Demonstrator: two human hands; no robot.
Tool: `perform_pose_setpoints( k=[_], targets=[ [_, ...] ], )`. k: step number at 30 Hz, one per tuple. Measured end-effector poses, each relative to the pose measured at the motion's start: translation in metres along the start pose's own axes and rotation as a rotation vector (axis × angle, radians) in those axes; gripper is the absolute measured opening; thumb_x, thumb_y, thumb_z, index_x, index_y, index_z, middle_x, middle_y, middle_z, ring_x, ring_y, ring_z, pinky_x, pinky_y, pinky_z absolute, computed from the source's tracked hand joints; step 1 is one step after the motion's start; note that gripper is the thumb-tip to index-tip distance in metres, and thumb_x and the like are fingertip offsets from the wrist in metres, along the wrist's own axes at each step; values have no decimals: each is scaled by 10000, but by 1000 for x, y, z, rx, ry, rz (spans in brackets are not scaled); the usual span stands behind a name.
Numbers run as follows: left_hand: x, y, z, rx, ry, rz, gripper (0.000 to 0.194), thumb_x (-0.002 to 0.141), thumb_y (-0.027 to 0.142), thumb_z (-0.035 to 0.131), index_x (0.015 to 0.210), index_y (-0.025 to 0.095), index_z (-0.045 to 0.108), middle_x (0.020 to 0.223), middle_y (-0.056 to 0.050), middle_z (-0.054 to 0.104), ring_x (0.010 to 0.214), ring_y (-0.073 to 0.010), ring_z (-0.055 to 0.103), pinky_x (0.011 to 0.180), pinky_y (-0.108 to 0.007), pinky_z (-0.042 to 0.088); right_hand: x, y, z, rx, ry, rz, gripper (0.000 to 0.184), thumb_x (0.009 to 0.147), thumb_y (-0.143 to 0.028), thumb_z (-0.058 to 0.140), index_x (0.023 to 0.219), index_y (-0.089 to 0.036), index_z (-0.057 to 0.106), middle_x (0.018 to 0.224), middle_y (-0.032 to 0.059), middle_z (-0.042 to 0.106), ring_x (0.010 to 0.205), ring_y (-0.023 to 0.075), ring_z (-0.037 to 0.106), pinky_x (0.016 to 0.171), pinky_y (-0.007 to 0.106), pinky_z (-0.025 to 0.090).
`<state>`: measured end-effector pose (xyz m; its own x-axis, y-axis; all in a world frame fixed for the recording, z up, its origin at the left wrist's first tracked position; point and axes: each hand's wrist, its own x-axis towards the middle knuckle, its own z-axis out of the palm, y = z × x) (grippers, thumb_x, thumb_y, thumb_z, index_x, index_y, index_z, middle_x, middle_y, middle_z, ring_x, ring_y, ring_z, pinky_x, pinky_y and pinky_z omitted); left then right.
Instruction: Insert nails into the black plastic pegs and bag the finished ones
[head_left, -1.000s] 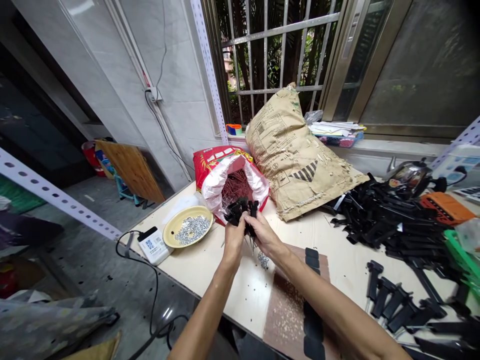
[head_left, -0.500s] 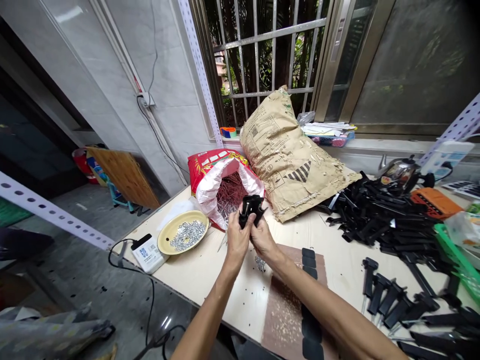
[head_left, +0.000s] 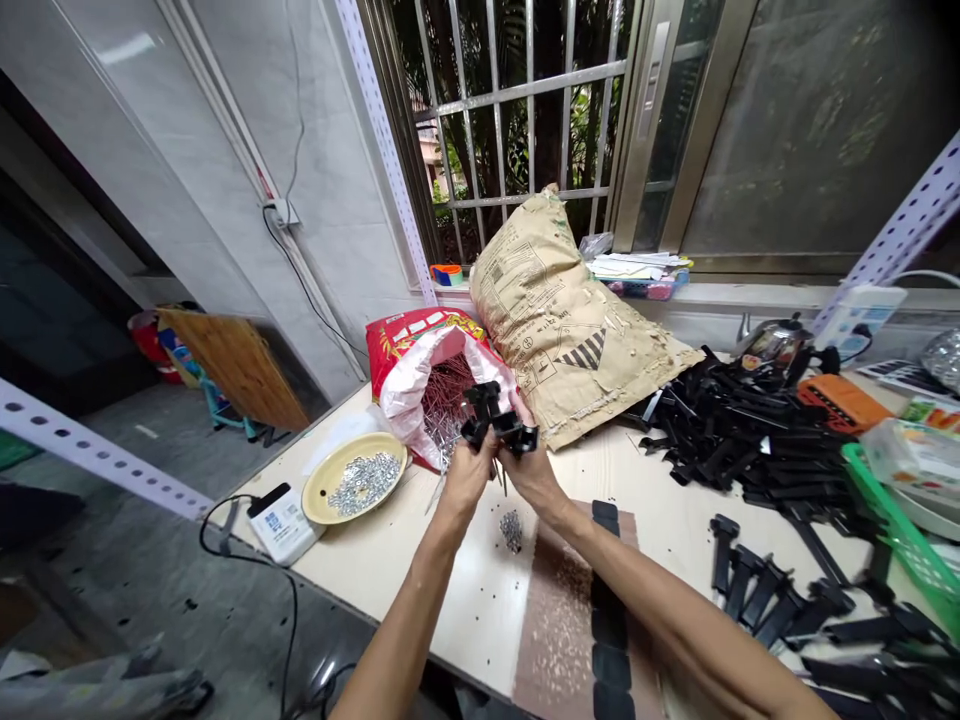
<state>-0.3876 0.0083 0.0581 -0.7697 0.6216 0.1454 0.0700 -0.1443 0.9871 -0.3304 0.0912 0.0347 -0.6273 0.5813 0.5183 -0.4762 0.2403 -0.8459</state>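
Note:
My left hand (head_left: 469, 478) and my right hand (head_left: 535, 484) meet above the table, both closed. Black plastic parts (head_left: 482, 402) stick up from the left fingers, and another black plastic part (head_left: 517, 434) sits at the right fingertips. Thin metal rods poke out below, between the hands; which part they belong to I cannot tell. Just behind is an open red-and-white sack (head_left: 409, 375) of long thin reddish and silvery rods. A small heap of silvery metal pieces (head_left: 511, 532) lies on the table beneath my hands.
On the left stand a yellow dish (head_left: 319, 505) of small shiny metal pieces and a white power box (head_left: 286, 525). A brown paper sack (head_left: 577, 330) leans against the window. Black plastic parts (head_left: 720, 420) are heaped on the right, near a green basket (head_left: 892, 545). A brown board (head_left: 555, 630) lies in front.
The black plastic parts, bunched together before, are now tilted and spread apart between my hands. Thin rods now show beneath them. The view has shifted slightly to the right.

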Motion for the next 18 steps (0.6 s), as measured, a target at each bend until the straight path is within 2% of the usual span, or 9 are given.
perform_pose_setpoints(
  k=[3, 4, 6, 9, 10, 12, 14, 16, 18],
  targets=[
    [2, -2, -6, -172, -226, -144, 433, 734, 484, 666, 1032, 170, 651, 849, -72, 688, 816, -197, 629, 736, -310, 493, 3, -1, -10, 201, -36, 270, 374, 667, -312, 715, 1011, -185, 647, 1023, 61, 677, 992, 223, 612, 909, 367, 469],
    [3, -2, -8, -233, -232, -171, 438, 732, 483, 671, 1034, 166, 648, 843, -73, 683, 787, -181, 630, 729, -305, 493, 2, -2, -14, 263, -15, 348, 336, 644, -303, 730, 948, -176, 664, 952, 51, 692, 917, 215, 634, 860, 362, 490],
    [4, -1, -11, -289, -76, -169, 428, 707, 493, 690, 958, 149, 654, 707, -35, 643, 597, -116, 588, 607, -252, 481, -1, -5, -25, 336, 81, 441, 294, 608, -275, 750, 871, -165, 678, 844, 28, 698, 793, 184, 643, 765, 324, 510],
    [1, 1, -8, -194, 336, -53, 378, 693, 509, 688, 677, 145, 587, 470, 69, 457, 347, -28, 335, 379, -175, 306, -4, -9, -45, 397, 265, 515, 240, 572, -214, 765, 783, -145, 673, 733, 6, 677, 682, 136, 618, 673, 262, 507],
    [-2, 1, -4, -126, 414, 5, 393, 704, 505, 678, 600, 153, 536, 443, 78, 420, 337, -25, 297, 361, -176, 265, -4, -10, -54, 436, 338, 562, 212, 578, -193, 759, 761, -140, 665, 718, 4, 669, 671, 126, 614, 664, 250, 508],
    [-7, 1, 6, 9, 434, 117, 432, 740, 478, 649, 512, 169, 451, 435, 65, 416, 365, -41, 334, 380, -192, 273, -2, -8, -71, 507, 499, 674, 127, 637, -157, 715, 738, -139, 640, 719, 3, 659, 681, 113, 619, 663, 231, 516],
    [-12, -1, 18, 86, 375, 182, 455, 777, 456, 612, 478, 185, 402, 424, 59, 397, 384, -58, 353, 403, -210, 286, 2, -1, -87, 501, 646, 766, 34, 728, -129, 636, 743, -149, 613, 742, -4, 650, 685, 93, 617, 653, 206, 518],
    [-15, -4, 28, 123, 308, 213, 461, 800, 438, 583, 467, 196, 375, 417, 64, 363, 386, -64, 329, 418, -225, 282, 6, 10, -102, 430, 737, 813, 58, 817, -126, 555, 801, -154, 603, 801, 2, 643, 697, 79, 608, 653, 196, 517],
    [-16, -6, 34, 185, 266, 290, 445, 801, 405, 590, 470, 194, 379, 439, 61, 368, 419, -69, 336, 460, -230, 300, 6, 22, -114, 349, 775, 848, 109, 887, -191, 519, 948, -149, 600, 939, 33, 632, 782, 103, 609, 706, 247, 526]
  ],
)
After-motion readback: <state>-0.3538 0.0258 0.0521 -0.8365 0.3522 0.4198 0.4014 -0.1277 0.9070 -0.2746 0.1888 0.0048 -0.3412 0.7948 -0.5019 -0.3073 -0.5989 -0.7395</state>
